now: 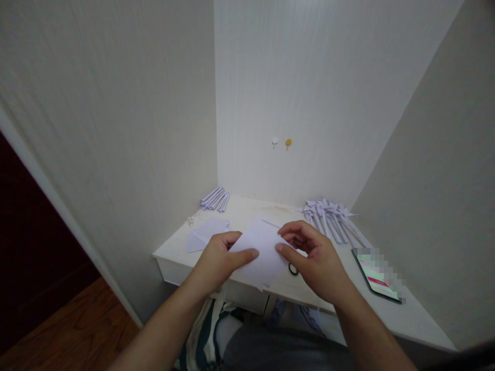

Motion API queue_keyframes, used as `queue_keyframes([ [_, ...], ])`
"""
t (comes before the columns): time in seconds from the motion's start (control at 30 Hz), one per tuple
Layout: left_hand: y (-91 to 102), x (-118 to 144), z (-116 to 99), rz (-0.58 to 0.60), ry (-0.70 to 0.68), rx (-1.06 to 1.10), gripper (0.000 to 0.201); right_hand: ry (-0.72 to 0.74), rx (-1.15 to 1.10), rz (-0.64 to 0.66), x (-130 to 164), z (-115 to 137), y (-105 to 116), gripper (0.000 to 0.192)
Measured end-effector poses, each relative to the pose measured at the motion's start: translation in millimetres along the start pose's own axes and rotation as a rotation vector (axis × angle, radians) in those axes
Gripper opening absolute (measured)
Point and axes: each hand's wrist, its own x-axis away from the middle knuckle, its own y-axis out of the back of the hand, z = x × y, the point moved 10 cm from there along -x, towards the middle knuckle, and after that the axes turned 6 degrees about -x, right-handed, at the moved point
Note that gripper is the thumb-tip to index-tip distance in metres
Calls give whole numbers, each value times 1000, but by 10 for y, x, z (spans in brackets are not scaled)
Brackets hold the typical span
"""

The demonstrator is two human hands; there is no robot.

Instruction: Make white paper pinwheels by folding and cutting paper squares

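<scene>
A white paper sheet (263, 252) is pinched at opposite edges by the left hand (216, 263) and right hand (317, 263), held taut above the worktop (247, 208) for folding.

We see both bare forearms reaching forward and converging. The left hand (216, 260) is knuckles-up, thumb stretched toward the right — the right hand (315, 260) mirrors it, fingers curled, thumb pointing left, tips nearly meeting.

Soft, dim indoor light — wide-angle bending at edges, dark left corner.
</scene>
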Motion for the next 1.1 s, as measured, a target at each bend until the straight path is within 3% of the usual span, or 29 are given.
queue_keyframes([
  [0.17, 21, 32, 180, -185, -17, 321, 35, -4, -93, -164, -45, -47, 134, 13],
  [0.37, -186, 120, 146, -191, -2, 331, 36, -46, -129, -233, -3, -82, 27, 20],
  [0.47, -137, 145, 11, -246, -41, 331, 42, -70, -140, -181, 15, -84, -47, 19],
  [0.6, -45, 162, -26, -295, -30, 270, 40, -41, -87, -18, 22, 23, -97, 12],
  [0.8, 0, 174, -52, -263, -45, 333, 35, 41, 62, 154, 77, 209, -49, 17],
  [1.1, -27, 202, -128, -245, -56, 355, 32, 240, 70, 201, 122, 452, -104, 11],
])
